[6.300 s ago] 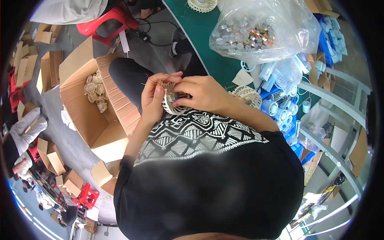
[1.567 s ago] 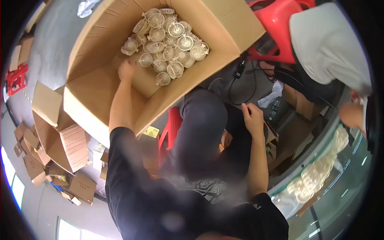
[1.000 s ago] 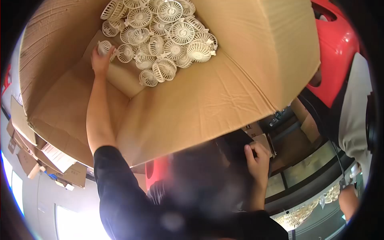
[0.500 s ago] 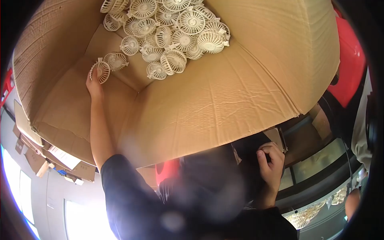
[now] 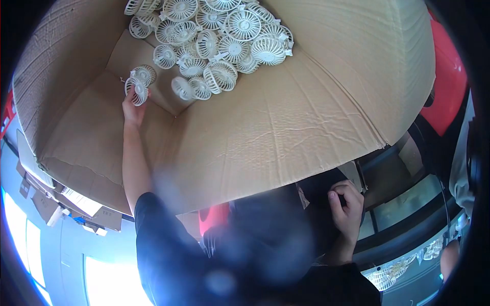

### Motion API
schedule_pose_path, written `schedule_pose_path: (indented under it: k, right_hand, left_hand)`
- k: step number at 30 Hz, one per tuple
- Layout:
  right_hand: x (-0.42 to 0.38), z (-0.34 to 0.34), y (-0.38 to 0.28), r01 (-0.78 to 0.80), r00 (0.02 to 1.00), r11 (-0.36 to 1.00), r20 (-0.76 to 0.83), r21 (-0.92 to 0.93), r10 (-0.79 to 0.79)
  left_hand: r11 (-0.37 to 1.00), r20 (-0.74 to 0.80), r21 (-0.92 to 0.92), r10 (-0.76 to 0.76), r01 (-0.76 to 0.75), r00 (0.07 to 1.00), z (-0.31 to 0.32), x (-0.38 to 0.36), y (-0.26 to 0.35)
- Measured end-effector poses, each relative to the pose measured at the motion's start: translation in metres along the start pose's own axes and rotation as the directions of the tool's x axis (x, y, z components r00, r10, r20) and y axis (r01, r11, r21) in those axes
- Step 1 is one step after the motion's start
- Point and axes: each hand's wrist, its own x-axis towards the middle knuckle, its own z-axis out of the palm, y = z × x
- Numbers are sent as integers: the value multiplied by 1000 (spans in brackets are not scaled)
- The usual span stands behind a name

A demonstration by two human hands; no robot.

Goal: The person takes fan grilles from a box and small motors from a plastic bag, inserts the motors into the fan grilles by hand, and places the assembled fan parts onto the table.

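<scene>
Inside a large cardboard box, my left hand has its fingers closed on a white slotted round guard. Just behind it, another white guard lies close to the held one. A blurred white guard is to the right, beside the pile of white guards at the far end of the box. My right hand is outside, below the box's near edge, with its fingers curled; what it holds, if anything, is hidden.
A red chair stands to the right of the box. More pale slotted parts show at the lower right, near part of another person's hand. Cardboard pieces and papers are at the lower left.
My left hand has moved a little right with a guard in its fingers. A blurred guard now shows at the pile's left edge. My right hand has stayed in place.
</scene>
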Motion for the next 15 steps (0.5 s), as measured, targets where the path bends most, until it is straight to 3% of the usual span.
schedule_pose_path:
  k: [1,2,4,7,8,11,12,13,15]
  right_hand:
    - [0,0,-1,8,1000,1000,4,0,-8]
    - [1,0,-1,17,1000,1000,10,1,-17]
    - [1,0,0,18,1000,1000,12,-1,-18]
    - [0,-1,2,0,1000,1000,10,-1,0]
    - [0,-1,2,-8,1000,1000,8,1,8]
    - [2,-1,1,7,1000,1000,18,8,-7]
    - [1,-2,2,3,1000,1000,16,9,-3]
    - [1,-2,3,-1,1000,1000,13,11,1]
    - [-1,-3,4,-11,1000,1000,14,12,11]
  left_hand:
    - [995,184,-94,-15,32,983,-2,-2,0]
    - [1000,-19,-1,-25,25,1000,-2,1,-6]
    - [982,-415,177,11,69,910,39,1,-15]
    - [730,-353,681,268,49,897,16,6,-34]
    - [743,-342,660,424,-106,839,10,7,-39]
    - [703,-381,680,581,-208,719,0,7,-36]
    - [518,-271,849,599,-106,753,-23,6,-28]
    - [245,-148,969,642,-18,752,-10,1,-21]
    - [-351,112,926,611,141,784,10,-10,2]
